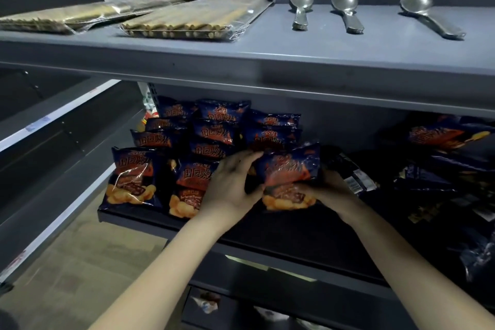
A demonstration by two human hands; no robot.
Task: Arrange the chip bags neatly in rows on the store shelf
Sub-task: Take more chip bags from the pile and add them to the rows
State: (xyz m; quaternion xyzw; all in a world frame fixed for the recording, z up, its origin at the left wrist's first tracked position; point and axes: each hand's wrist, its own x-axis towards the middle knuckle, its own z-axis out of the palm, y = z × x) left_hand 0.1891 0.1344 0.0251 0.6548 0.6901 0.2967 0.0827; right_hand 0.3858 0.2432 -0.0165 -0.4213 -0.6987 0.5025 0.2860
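Dark blue chip bags with orange print stand in rows on the dark store shelf (281, 233). Two rows on the left are fronted by a bag (134, 174) and a bag (188, 185), and several more bags (214, 128) stand behind. Both hands hold one chip bag (289, 177) upright at the front of a third row. My left hand (230, 185) grips its left edge. My right hand (329, 190) holds its lower right side from below. Loose chip bags (444, 136) lie in a heap at the right.
The grey shelf above (267, 53) carries packs of stick biscuits (187, 19) and three stacks of metal spoons (345, 11). Another shelving unit (53, 126) stands at the left. A lower shelf with items (206, 303) shows beneath my arms.
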